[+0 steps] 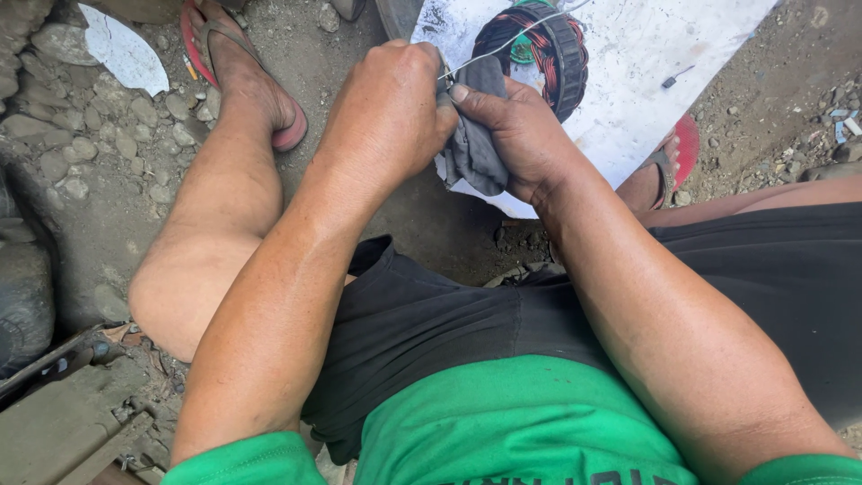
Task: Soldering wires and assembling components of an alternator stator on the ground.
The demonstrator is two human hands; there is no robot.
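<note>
My left hand is closed in a fist, pinching a thin pale wire that runs up to the right. My right hand grips a dark grey cloth wrapped around the wire where the two hands meet. Just beyond the hands lies a round black stator with copper windings on a white sheet.
I sit over gravelly dirt ground in black shorts and a green shirt, with red flip-flops on my left foot and right foot. A white shard lies at far left, dark metal parts at lower left.
</note>
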